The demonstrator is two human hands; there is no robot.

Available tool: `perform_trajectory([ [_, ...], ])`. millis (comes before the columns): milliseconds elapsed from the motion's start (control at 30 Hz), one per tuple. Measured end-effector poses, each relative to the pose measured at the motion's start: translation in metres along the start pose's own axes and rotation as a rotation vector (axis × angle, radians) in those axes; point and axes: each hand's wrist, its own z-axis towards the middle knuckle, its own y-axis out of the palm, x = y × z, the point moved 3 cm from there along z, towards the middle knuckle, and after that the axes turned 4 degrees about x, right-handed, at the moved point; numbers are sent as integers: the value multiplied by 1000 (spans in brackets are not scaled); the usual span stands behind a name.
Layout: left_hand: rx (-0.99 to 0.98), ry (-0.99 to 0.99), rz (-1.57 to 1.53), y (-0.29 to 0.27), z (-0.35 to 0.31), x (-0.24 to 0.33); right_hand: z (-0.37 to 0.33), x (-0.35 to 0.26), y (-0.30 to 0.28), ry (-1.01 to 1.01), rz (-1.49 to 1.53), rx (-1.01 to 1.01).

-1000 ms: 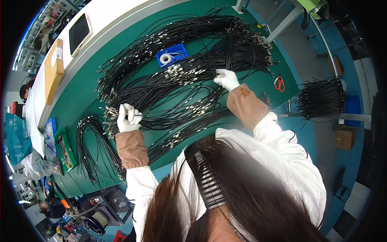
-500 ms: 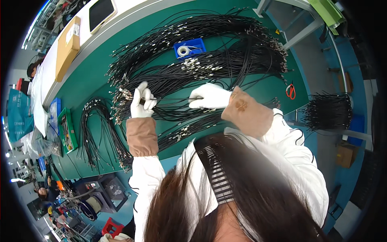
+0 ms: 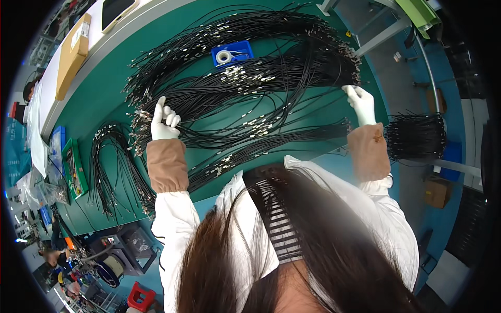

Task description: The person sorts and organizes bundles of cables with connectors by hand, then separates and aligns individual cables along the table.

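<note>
My left hand (image 3: 166, 120), in a white glove, is closed at the left ends of a bundle of black cables (image 3: 209, 104), its index finger pointing up. A thin black cable seems pinched in its curled fingers, though its end there is hidden. Far to the right, my right hand (image 3: 361, 104), also gloved, has its thumb and fingertips pressed together on a thin black cable near the right ends of the bundle. White tags (image 3: 245, 78) cluster along the middle of the cables. Another bundle (image 3: 229, 159) lies nearer to me.
On the green table (image 3: 292, 148), a blue tray (image 3: 245, 49) holds a white tape roll (image 3: 224, 57). At the left are a bent cable bundle (image 3: 107, 156) and a green bin (image 3: 73, 167). More cables (image 3: 415, 138) hang beyond the right edge. A cardboard box (image 3: 73, 55) lies on the back ledge.
My right hand has moved far to the right, from mid-cable to near the right ends. My left hand stays closed at the left ends. The whole view has shifted slightly.
</note>
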Motion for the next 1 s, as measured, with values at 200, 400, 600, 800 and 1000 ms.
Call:
perform_trajectory([
  [200,33,-21,2,-3,4,1,-9,90,-16,286,662,9],
  [400,-52,16,0,-6,2,16,3,131,-20,294,855,169],
  [600,40,73,0,-7,1,25,9,165,-7,465,875,90],
  [800,14,81,-64,-27,9,25,19,172,6,392,901,-99],
  [1000,46,79,-29,-26,8,23,12,146,23,410,853,-211],
])
